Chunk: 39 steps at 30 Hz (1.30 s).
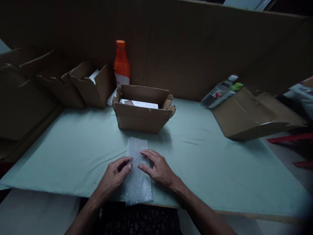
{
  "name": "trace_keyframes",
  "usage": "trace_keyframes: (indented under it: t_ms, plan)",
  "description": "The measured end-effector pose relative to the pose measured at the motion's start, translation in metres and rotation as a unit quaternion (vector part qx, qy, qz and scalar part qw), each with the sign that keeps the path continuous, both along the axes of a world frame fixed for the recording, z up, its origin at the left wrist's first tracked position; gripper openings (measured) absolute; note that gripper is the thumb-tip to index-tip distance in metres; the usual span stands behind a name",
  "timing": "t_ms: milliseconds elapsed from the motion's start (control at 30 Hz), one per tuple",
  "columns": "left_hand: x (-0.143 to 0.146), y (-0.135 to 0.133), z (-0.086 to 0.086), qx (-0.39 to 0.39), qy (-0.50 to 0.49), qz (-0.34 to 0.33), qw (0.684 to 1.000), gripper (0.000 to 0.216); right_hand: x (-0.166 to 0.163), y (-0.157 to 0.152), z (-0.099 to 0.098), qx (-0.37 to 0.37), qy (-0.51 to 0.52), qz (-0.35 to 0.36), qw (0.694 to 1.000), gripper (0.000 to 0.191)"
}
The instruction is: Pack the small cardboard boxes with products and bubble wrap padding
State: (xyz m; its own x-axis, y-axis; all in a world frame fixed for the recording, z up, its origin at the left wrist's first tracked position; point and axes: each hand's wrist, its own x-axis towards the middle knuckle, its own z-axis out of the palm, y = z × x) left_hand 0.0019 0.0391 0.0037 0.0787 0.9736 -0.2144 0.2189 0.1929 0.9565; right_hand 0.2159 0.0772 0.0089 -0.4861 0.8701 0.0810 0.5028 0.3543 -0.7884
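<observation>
Bubble wrap (pixel 138 184), pebbly, oblong, lies between left hand (pixel 114 174) and right hand (pixel 160 168), both half-spread, gripping nothing.

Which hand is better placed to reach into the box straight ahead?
Probably the right hand: both are at the bubble wrap, but it lies slightly farther forward, nearer that box, than the left hand.

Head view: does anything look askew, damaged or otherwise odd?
Mildly: the middle cardboard box has a ragged, uneven rim, as if roughly cut. At right, the clear bottle appears tilted, while the orange bottle stands upright. No spill shows.
</observation>
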Motion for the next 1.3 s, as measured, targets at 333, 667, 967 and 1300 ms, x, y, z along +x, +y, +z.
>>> trace_keyframes:
  t_ms: [333, 667, 967, 1300]
  plan:
    - [0.006, 0.004, 0.012, 0.077, -0.035, 0.018, 0.996, 0.044, 0.022, -0.005, -0.006, -0.15, 0.183, -0.175, 0.956, 0.021]
    - [-0.044, -0.002, 0.007, 0.162, 0.256, 0.094, 0.948, 0.041, 0.08, 0.004, 0.011, 0.092, 0.078, -0.338, 0.933, 0.027]
    - [0.018, 0.045, -0.024, 0.313, 0.405, -0.083, 0.855, 0.048, -0.015, 0.03, -0.005, 0.184, -0.197, 0.064, 0.961, 0.046]
    - [-0.035, 0.027, -0.045, 0.276, 0.448, -0.072, 0.847, 0.049, 0.085, 0.003, -0.01, 0.144, -0.25, 0.03, 0.957, 0.048]
